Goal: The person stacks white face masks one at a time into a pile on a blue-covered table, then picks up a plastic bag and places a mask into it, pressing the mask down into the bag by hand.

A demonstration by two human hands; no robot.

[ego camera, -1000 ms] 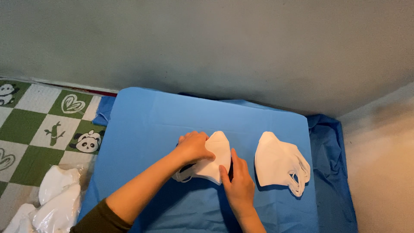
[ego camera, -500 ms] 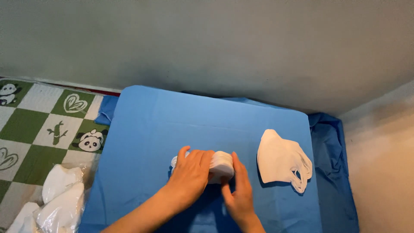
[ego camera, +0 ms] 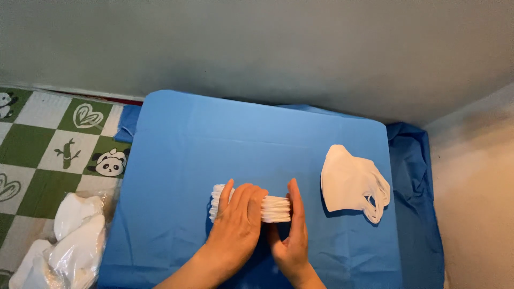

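Softness is the main thing to judge about the stack of white masks [ego camera: 270, 207]: thin, light, pliable sheets pressed edge-on into a block, likely to fan out, slide over one another or slump if the squeeze slackens. The best hold looks to be on its two broad end faces or across the top and the near side, pressing inward so the layers stay aligned; pinching a single edge or a loop would probably pull one piece loose. The left hand [ego camera: 238, 222] lies over the top and left part of the stack, fingers together and curled down on it, while the right hand [ego camera: 292, 235] stands upright against the right end, palm flat to the layers, so both hands are closed in on the stack and clamp it between them. It rests on the blue tabletop [ego camera: 176, 160], toward the near edge and roughly midway between the left and right edges. The stack shows as a ribbed white bundle of many fine layered edges. Well apart, near the right edge, lies a second pile of white masks [ego camera: 350, 182], flat, with ear loops trailing. Off the left edge, on a green checked mat [ego camera: 32, 155], sit clear bags of white goods [ego camera: 69, 241].
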